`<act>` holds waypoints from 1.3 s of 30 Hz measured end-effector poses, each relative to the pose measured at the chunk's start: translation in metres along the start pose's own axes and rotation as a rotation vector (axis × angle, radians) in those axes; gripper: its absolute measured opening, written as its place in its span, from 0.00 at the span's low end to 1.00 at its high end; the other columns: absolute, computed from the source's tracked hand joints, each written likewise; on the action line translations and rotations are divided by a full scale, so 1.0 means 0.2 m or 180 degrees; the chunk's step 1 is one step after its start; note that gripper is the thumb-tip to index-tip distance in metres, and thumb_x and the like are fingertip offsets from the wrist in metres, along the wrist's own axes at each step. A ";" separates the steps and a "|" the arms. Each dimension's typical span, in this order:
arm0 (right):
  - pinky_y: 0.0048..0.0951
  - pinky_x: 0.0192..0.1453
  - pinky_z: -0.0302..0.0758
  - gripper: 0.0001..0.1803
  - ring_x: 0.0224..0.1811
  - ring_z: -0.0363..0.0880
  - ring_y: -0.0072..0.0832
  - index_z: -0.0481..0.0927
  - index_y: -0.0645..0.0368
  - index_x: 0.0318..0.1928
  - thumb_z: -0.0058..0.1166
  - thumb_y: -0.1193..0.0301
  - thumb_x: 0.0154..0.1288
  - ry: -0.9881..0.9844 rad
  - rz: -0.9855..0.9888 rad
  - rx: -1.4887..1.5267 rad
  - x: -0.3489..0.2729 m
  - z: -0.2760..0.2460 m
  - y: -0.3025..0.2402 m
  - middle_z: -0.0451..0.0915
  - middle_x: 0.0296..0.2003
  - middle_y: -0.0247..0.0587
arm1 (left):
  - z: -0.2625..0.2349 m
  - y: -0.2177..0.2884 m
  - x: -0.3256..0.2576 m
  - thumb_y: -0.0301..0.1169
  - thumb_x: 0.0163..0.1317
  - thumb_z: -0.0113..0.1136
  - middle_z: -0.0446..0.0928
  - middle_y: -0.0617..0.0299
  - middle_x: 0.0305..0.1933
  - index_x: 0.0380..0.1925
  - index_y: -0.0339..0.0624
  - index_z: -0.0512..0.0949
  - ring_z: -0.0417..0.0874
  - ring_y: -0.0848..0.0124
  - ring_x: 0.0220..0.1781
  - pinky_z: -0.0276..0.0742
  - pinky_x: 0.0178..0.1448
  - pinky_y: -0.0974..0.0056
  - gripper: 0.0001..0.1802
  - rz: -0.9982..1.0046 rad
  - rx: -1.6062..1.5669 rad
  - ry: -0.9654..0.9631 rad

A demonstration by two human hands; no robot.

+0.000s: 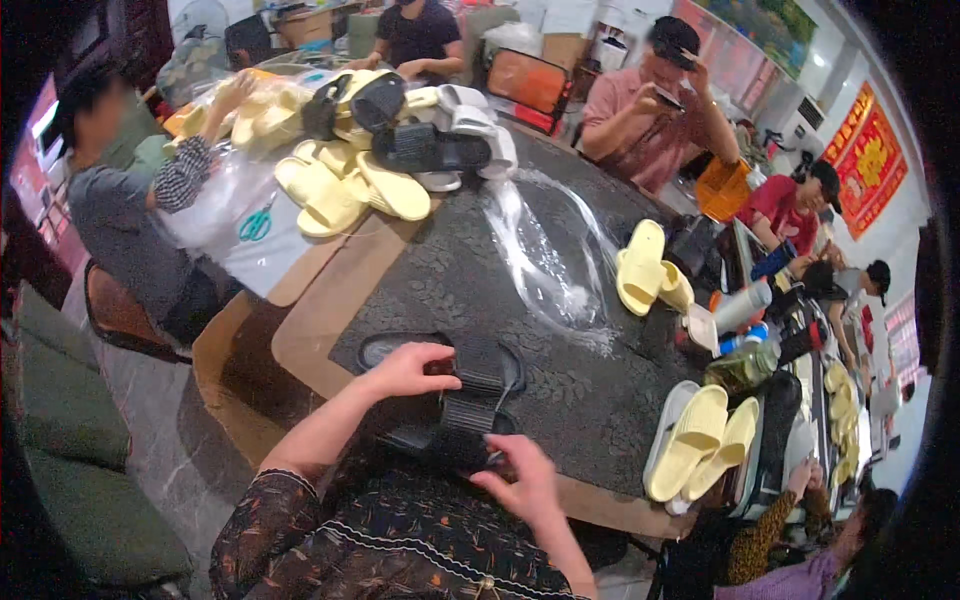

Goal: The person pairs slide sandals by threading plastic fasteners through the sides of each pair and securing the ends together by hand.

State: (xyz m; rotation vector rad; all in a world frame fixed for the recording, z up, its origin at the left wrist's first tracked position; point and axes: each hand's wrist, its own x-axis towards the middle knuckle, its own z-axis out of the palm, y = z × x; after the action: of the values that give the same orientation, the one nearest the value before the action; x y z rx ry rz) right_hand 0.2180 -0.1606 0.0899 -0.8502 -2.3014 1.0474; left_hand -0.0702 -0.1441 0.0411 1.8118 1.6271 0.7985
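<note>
Two black slippers lie side by side on the dark table near my body, both sideways. My left hand (pixel 412 370) rests over the far slipper (pixel 482 366), its thumb and fingers apart at the edge of the ribbed strap. The near slipper (pixel 470 418) lies closer to me, partly hidden by shadow and my dark clothing. Beside its right end is my right hand (pixel 522 482), with thumb and forefinger spread in a curve. Neither hand shows a firm grip on a slipper.
A pile of yellow slippers (pixel 330 190), with black slippers (pixel 430 150) and white ones, covers the far left. Clear plastic (pixel 545 260) lies mid-table. Yellow slippers (pixel 692 440), a jar (pixel 745 365) and bottles line the right. Teal scissors (pixel 256 225) lie left. Several people sit around.
</note>
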 end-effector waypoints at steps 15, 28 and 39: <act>0.39 0.52 0.73 0.18 0.47 0.75 0.43 0.78 0.55 0.46 0.60 0.72 0.52 0.1617 0.0246 -0.1348 0.19 -0.05 0.25 0.79 0.44 0.41 | 0.33 0.06 -0.02 0.42 0.59 0.65 0.76 0.56 0.40 0.49 0.35 0.71 0.76 0.68 0.39 0.74 0.43 0.63 0.26 -0.0046 -0.1185 0.0354; 0.35 0.53 0.73 0.15 0.48 0.77 0.39 0.83 0.58 0.45 0.59 0.78 0.56 0.1610 -0.0197 -0.0979 0.10 -0.15 0.38 0.80 0.45 0.41 | 0.27 0.25 -0.12 0.43 0.60 0.63 0.82 0.57 0.48 0.58 0.44 0.75 0.84 0.67 0.36 0.79 0.42 0.62 0.27 0.0017 -0.0912 -0.0682; 0.36 0.54 0.74 0.11 0.48 0.78 0.40 0.82 0.56 0.42 0.58 0.78 0.57 0.1665 -0.0304 -0.1005 0.16 -0.07 0.32 0.81 0.45 0.43 | -0.01 0.34 0.28 0.36 0.56 0.63 0.81 0.59 0.36 0.32 0.44 0.82 0.80 0.58 0.43 0.74 0.50 0.57 0.09 0.0902 0.0122 0.1109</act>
State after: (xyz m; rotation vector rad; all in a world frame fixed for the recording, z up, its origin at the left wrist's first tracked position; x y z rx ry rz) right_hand 0.2254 -0.0978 0.0530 -0.9835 -2.0458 0.3590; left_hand -0.0222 -0.0943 0.0964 2.0468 1.6172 1.2771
